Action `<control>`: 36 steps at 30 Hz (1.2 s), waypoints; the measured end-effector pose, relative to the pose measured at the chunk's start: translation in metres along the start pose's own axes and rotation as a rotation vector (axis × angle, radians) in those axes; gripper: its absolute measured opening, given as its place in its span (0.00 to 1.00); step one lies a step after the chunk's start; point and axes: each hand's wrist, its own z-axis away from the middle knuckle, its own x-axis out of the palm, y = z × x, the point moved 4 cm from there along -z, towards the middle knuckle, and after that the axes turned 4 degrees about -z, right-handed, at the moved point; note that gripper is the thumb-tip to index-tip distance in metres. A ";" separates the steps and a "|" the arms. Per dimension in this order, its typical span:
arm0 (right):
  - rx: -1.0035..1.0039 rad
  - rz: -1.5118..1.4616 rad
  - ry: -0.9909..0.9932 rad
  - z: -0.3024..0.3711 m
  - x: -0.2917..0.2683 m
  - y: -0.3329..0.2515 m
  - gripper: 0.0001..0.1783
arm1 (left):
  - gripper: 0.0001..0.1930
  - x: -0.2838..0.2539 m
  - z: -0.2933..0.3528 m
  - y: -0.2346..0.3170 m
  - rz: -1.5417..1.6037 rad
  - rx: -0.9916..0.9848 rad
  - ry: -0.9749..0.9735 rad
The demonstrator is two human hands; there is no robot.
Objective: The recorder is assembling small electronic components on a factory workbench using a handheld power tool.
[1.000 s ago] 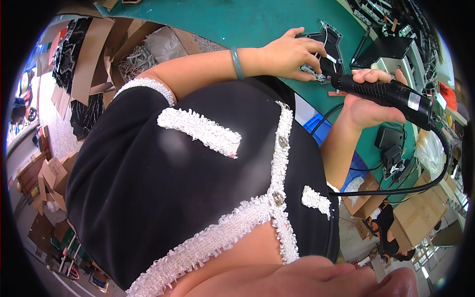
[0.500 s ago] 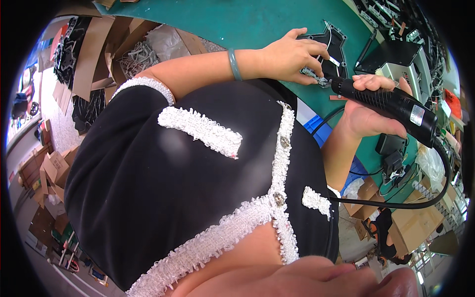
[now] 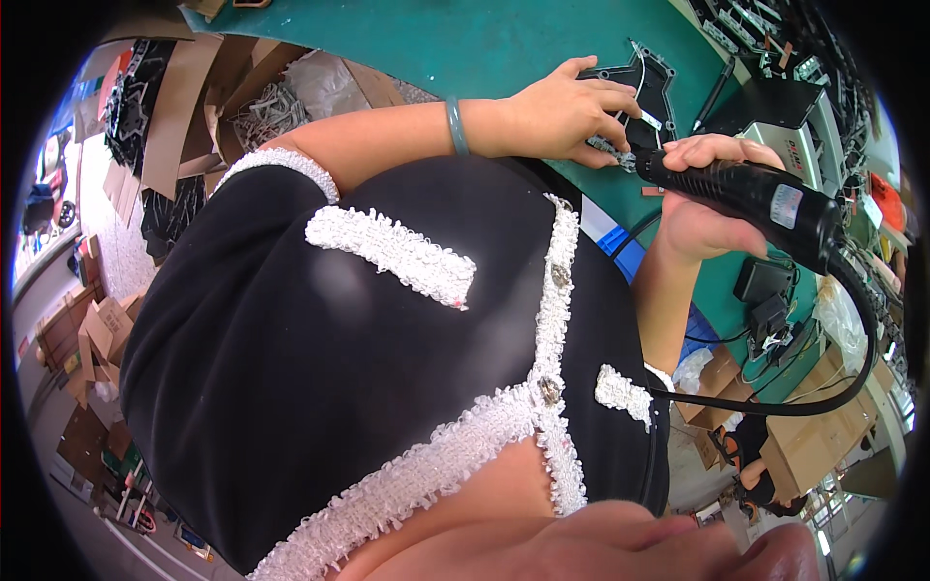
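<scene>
In my right hand [image 3: 712, 198] is a black electric screwdriver [image 3: 756, 201] with a ribbed grip and a cord at its back end. Its tip points left and meets a small grey metal part [image 3: 612, 151]. My left hand [image 3: 581, 114], below a pale green bangle [image 3: 456, 126], holds that part between thumb and fingertips, with the other fingers spread above it. Beside those fingers lies a black frame-like housing [image 3: 659, 89], partly hidden by the hand, with a thin white strip across it. The screw bit is too small to make out.
Right of the housing stands a black and silver box-shaped device [image 3: 775, 121], with a black pen-like tool [image 3: 714, 95] next to it. The screwdriver's cord [image 3: 852, 378] loops at the right. Black adapters [image 3: 765, 286] lie on the green table [image 3: 436, 44]. Cardboard boxes [image 3: 179, 107] stand at the left.
My right hand and the screwdriver have shifted slightly left and up, and the cord moved with them. My left hand stays nearly in place at the metal part.
</scene>
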 end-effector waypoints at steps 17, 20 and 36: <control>-0.166 0.152 0.479 -0.062 -0.158 -0.042 0.55 | 0.17 0.000 -0.002 0.006 -0.034 -0.036 0.026; -0.155 0.249 0.477 -0.056 -0.120 -0.037 0.56 | 0.21 -0.009 -0.005 0.004 -0.062 0.009 -0.033; -0.151 -0.430 0.086 -0.019 -0.050 -0.046 0.57 | 0.15 -0.030 -0.033 0.020 0.317 0.122 0.163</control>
